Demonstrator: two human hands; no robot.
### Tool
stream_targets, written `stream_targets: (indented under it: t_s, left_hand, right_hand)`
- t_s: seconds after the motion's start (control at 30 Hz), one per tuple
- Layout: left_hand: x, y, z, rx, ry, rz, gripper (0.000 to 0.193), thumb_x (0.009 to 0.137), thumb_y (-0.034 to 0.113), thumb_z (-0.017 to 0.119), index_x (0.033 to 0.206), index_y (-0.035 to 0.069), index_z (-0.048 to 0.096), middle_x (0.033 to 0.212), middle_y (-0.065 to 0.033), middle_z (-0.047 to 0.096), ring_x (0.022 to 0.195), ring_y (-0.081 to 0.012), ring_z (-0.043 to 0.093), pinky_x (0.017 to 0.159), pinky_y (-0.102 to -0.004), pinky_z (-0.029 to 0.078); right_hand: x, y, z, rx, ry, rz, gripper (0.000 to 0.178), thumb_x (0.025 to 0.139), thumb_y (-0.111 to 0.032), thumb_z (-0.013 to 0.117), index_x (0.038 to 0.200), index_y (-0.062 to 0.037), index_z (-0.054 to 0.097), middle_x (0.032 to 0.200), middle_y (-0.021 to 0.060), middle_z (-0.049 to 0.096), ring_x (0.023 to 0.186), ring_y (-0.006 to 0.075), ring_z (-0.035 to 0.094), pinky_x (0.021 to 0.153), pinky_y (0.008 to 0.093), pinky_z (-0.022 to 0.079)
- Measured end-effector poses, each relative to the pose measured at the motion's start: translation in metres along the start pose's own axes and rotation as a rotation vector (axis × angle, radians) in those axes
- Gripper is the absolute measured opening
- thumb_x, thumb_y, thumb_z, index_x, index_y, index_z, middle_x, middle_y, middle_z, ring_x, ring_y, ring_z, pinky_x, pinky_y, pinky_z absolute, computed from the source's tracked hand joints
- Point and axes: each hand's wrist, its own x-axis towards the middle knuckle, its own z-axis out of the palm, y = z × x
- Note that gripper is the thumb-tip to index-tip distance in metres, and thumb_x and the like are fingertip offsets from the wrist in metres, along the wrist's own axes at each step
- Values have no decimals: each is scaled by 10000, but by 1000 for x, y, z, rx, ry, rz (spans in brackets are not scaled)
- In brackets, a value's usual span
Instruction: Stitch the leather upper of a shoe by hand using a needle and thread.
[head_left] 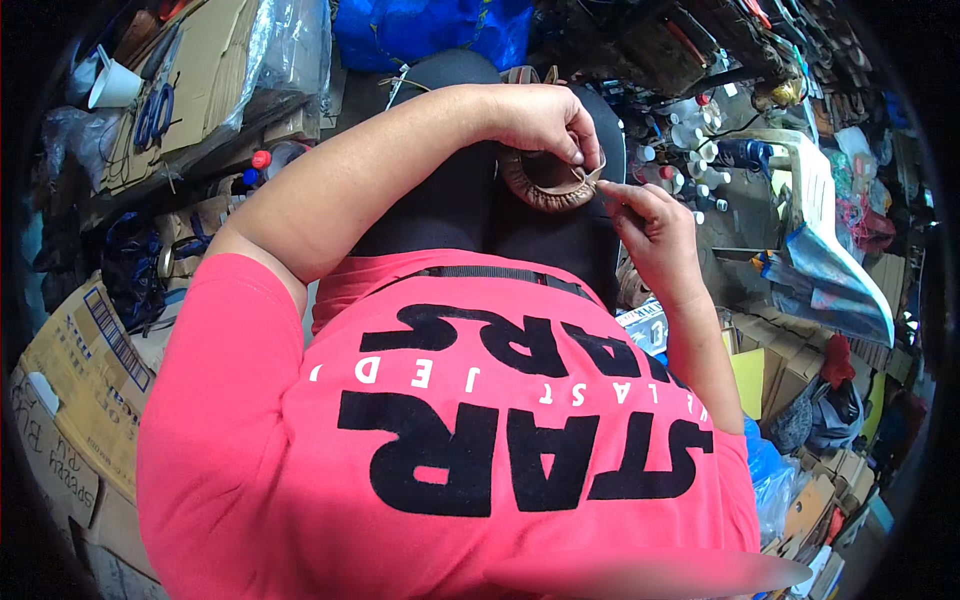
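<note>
A brown leather shoe upper (540, 192) with a puckered, gathered curved edge rests over my dark-clothed thighs. My left hand (550, 122) reaches across its top, fingers curled down and pinched at the edge, covering much of the piece. On the right side of that edge, my right hand (652, 225) has its thumb and forefinger closed together beside a small pale tip. What the right fingers pinch is too small to make out. Parts of the brown piece also show beyond my left hand.
Blue-handled scissors (154, 115) and a white cup (116, 84) lie on cardboard at the far left. A blue bag (430, 32) sits ahead of my knees. Several capped bottles (690, 150) stand to the right, near a white chair-like frame (808, 180). Cardboard boxes (85, 375) crowd the left.
</note>
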Motion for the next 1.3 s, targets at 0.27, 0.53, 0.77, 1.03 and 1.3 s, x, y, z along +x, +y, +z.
stream_targets:
  t_s: [0.27, 0.53, 0.77, 1.03, 1.3]
  left_hand:
    - [1, 1, 1, -7, 1, -30, 175, 818, 6, 621, 976, 21, 695, 962, -68, 684, 917, -154, 626, 858, -290, 476]
    - [0, 3, 2, -1, 17, -45, 180, 811, 9, 633, 981, 18, 694, 959, -73, 686, 913, -148, 625, 859, -287, 474]
    - [0, 1, 0, -2, 5, -13, 190, 811, 10, 630, 989, 25, 695, 966, -72, 684, 920, -156, 623, 864, -289, 471]
    - [-1, -1, 1, 19, 1, 24, 194, 814, 47, 639, 1000, 41, 695, 961, -79, 669, 924, -178, 613, 861, -309, 465]
    - [1, -3, 2, 143, -9, 81, 216, 777, 70, 678, 992, 67, 705, 970, -85, 665, 942, -204, 611, 866, -318, 466]
  right_hand:
    - [5, -5, -2, -219, 21, -89, 194, 766, -32, 630, 946, -85, 681, 808, 120, 624, 733, 297, 632, 665, 350, 507]
    - [11, -8, -8, -141, -43, -40, 195, 768, -60, 620, 953, -68, 681, 848, 137, 640, 771, 305, 643, 684, 362, 510]
    - [5, -14, -3, -227, -7, -7, 197, 769, -60, 615, 954, -65, 680, 852, 147, 636, 788, 315, 639, 702, 362, 508]
    - [17, 8, -14, -63, -121, -10, 176, 809, -42, 616, 962, -85, 692, 820, 100, 580, 757, 243, 606, 682, 320, 475]
    - [24, 56, -6, 516, -286, 108, 194, 834, -33, 621, 1012, -52, 694, 930, 11, 568, 905, 114, 540, 819, 248, 422]
